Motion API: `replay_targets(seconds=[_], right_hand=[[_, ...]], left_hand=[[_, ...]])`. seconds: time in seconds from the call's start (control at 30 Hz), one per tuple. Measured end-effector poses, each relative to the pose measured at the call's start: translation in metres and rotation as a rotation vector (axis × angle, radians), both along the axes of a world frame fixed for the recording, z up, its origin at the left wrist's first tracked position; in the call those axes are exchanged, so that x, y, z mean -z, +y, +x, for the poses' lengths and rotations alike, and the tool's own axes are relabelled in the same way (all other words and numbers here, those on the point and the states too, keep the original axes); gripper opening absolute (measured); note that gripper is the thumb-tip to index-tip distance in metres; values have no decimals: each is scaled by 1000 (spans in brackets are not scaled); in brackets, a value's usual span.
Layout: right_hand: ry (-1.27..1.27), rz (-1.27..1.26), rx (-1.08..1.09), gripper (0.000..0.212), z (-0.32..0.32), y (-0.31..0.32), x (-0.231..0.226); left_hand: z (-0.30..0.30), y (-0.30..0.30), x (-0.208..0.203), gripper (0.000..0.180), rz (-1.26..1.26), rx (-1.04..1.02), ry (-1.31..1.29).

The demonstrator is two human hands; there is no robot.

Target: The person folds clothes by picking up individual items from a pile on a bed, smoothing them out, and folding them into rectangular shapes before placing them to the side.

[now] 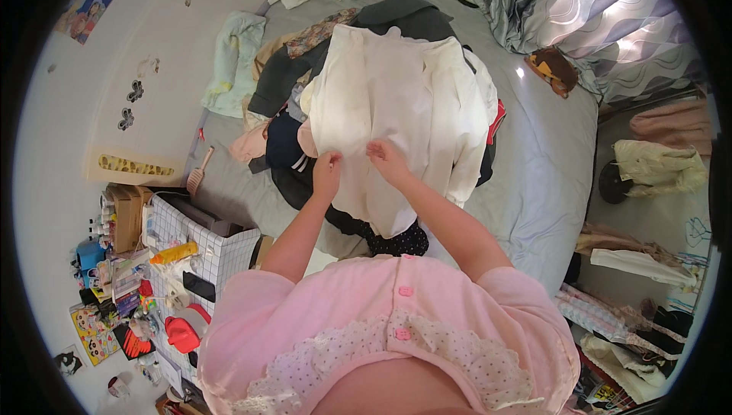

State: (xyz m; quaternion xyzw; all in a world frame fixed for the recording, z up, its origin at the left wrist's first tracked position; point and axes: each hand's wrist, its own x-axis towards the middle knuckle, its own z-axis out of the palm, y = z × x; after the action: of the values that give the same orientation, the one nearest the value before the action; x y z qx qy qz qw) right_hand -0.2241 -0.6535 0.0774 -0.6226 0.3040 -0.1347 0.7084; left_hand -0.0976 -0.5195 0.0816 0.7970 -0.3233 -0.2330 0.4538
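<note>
A white long-sleeved shirt (400,95) lies spread over a heap of clothes on the bed, with one sleeve (467,167) hanging down its right side. My left hand (328,175) is closed at the shirt's left edge, fingers curled on the fabric. Nearer the middle of the shirt, my right hand (387,160) pinches the cloth between thumb and fingers. Beneath and around the shirt show a dark grey garment (286,83), a navy piece with white stripes (286,141) and a black dotted cloth (398,241).
The bed (526,156) has a grey sheet. Patterned curtains (579,11) hang at the back right, near a brown bag-like item (553,70). On the left stand a cluttered table with a checked cover (229,251) and a pink hairbrush (200,173). Clothes fill shelves (640,262) at right.
</note>
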Motion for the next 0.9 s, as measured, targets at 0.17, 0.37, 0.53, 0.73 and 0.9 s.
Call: replay_targets(seconds=[0.17, 0.37, 0.53, 0.73, 0.9], right_hand=[[120, -881, 401, 56, 22, 16, 17], [486, -379, -258, 40, 16, 11, -7], [279, -247, -2, 37, -4, 37, -23], [194, 62, 2, 37, -67, 51, 3], [430, -249, -707, 39, -96, 54, 24]], left_hand=[[5, -1, 17, 24, -26, -35, -250], [38, -10, 41, 30, -174, -94, -311], [53, -7, 59, 21, -136, -277, 129], [61, -24, 46, 9, 117, -136, 24], [94, -8, 71, 10, -6, -236, -112]])
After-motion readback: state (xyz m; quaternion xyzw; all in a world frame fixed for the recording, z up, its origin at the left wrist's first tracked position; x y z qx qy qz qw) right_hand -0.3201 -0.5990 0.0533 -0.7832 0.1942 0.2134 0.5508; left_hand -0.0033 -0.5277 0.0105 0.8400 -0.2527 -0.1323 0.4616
